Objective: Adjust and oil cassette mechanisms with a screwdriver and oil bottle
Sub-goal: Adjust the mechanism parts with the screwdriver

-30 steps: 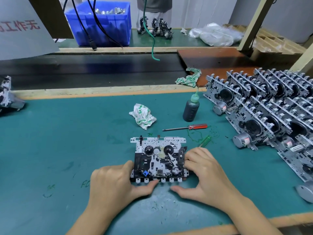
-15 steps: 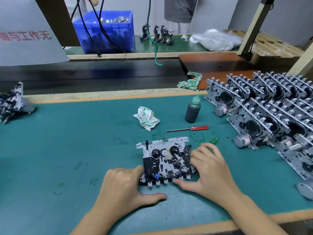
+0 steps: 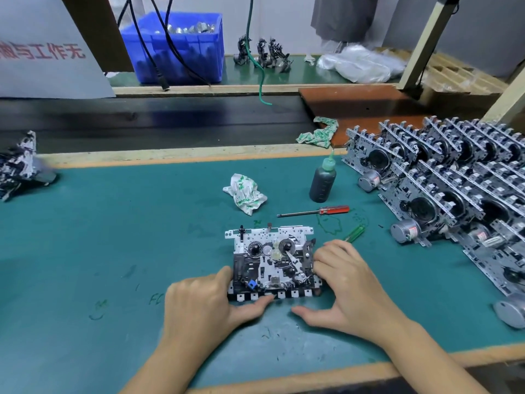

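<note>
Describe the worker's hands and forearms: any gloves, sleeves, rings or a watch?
Both the left hand and right hand are bare, no gloves. No rings, watch or wristband show. Both forearms are uncovered down to the frame edge; no sleeve is in view.

Two bare forearms enter from the near edge of the table, each ending in an ungloved hand: left hand (image 3: 199,305), right hand (image 3: 348,291). No sleeve, glove, ring, watch or wristband shows on either. Fingernails, where visible, are short and unpainted.
</note>
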